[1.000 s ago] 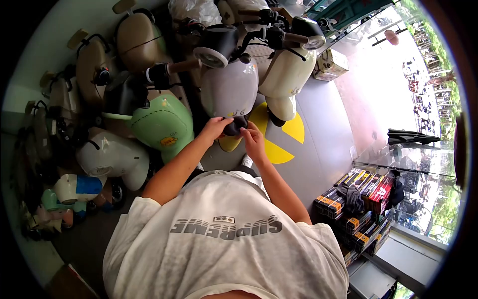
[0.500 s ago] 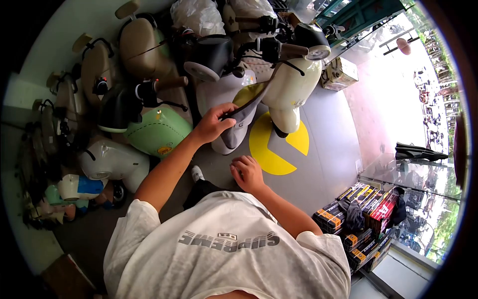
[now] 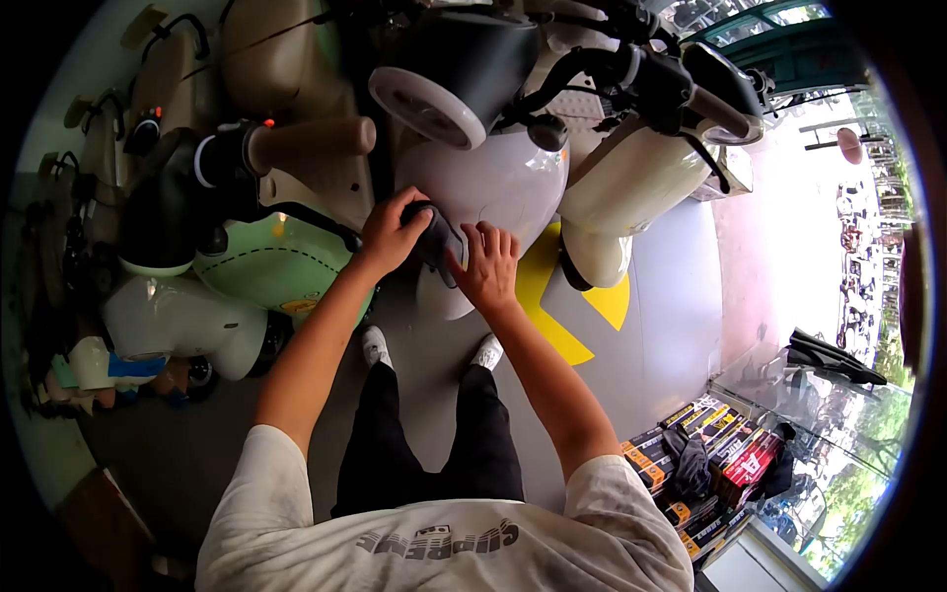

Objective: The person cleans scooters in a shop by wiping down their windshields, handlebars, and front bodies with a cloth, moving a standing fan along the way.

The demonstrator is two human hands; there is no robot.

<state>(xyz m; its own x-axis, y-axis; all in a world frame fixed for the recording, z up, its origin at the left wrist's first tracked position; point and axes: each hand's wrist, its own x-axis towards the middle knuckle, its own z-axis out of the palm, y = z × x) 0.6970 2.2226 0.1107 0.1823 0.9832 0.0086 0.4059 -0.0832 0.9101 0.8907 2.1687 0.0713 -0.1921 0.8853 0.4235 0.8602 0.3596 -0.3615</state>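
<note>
My left hand (image 3: 393,235) is closed on a dark grey cloth (image 3: 434,242), which hangs bunched between my two hands. Its fingers wrap over the cloth's upper left edge. My right hand (image 3: 488,266) has its fingers apart, close to the cloth's right side; I cannot tell whether the thumb touches it. Just beyond both hands stands the pale lilac front panel (image 3: 488,183) of a scooter. Above that panel sits the scooter's black headlight (image 3: 434,84) with a white rim. Part of the panel's lower front is hidden behind the cloth and hands.
A green scooter (image 3: 266,261) with a brown handlebar grip (image 3: 311,145) crowds the left, a cream scooter (image 3: 631,187) the right. Yellow floor marking (image 3: 552,326) lies right of my forearm. Stacked boxes (image 3: 735,434) stand by the glass at lower right.
I have moved nearer the lilac scooter. My left hand has lowered the cloth, which is now bunched up. My right hand has come up beside it, its curled fingers now spread.
</note>
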